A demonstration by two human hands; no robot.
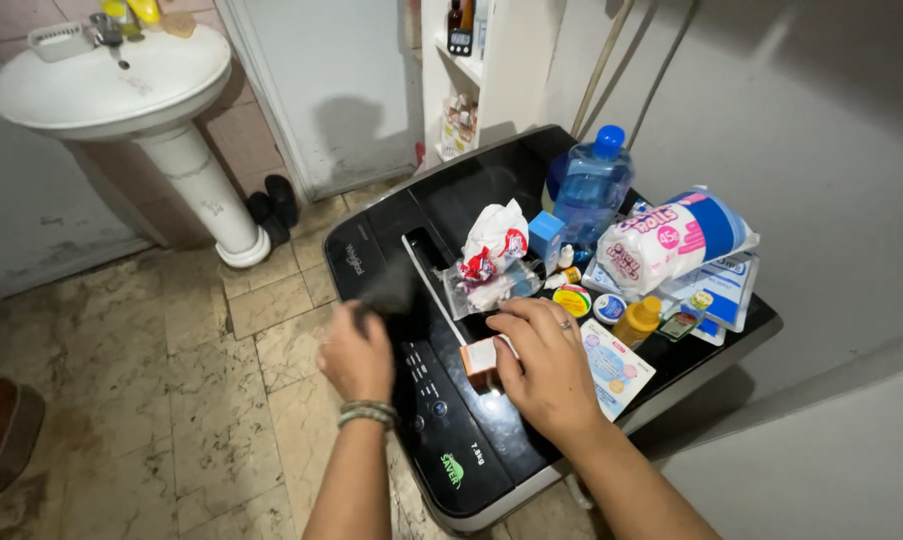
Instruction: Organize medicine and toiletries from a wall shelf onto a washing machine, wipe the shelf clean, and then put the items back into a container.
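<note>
Room: I looked down into a small bathroom with a worn tiled floor [172, 380], a white pedestal sink [112, 85] at upper left and a white door [332, 80] behind.
Surface: a black top-loading washing machine [472, 440] stood by the grey wall, its lid crowded with things.
Left hand [357, 355]: I saw it curled into a loose fist at the machine's left edge, beaded bracelet on the wrist; I could not tell whether the fingers held anything.
Right hand [542, 365]: its fingers were closed on a small white-and-orange box [480, 358], held just above the control panel.
Box: near the front of the lid, beside a flat printed packet [617, 372].
Around: a crumpled plastic bag [492, 255], a blue water bottle [592, 190], a roll of cotton wool [672, 240] and small jars.
</note>
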